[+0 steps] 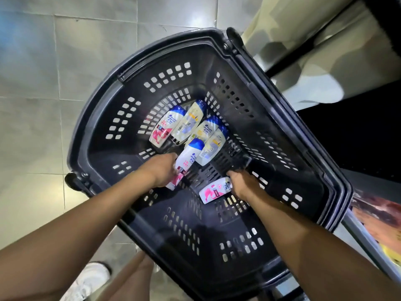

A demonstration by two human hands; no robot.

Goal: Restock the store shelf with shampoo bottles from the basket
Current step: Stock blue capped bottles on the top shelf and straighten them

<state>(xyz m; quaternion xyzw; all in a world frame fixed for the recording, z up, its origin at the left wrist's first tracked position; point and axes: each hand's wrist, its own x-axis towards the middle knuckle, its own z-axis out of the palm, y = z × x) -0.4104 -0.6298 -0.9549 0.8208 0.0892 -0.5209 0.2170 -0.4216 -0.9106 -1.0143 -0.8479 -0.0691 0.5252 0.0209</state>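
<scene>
Black moulded plastic basket (74, 137), rounded rim, walls & floor pierced w/ rows of small rectangular slots, stands on grey matt floor tiles (32, 83). Inside lie shampoo bottles: smooth white plastic, curved flattish bodies, blue caps. Left hand (160, 172) reaches in, fingers curled round the left bottle (188, 158) at its lower half. Its front label reads "head & shoulders", w/ pink swirl graphic below. Right hand (243, 185) grips the right bottle (213, 191) at its cap end. Same pink graphic, low at the basket floor nr the person, can't tell if lifted. Beyond them, four loose bottles (188, 123) bunch together, touching & partly overlapping. One has pink front label & brand logo, one a yellow-tinted front w/ logo, two lie back-side up w/ barcodes & print too small to read. Right of the basket is a grey metal shelf edge (358, 233) w/ blurred reddish packs behind. White shoe (93, 276) on the tiles, bottom left
</scene>
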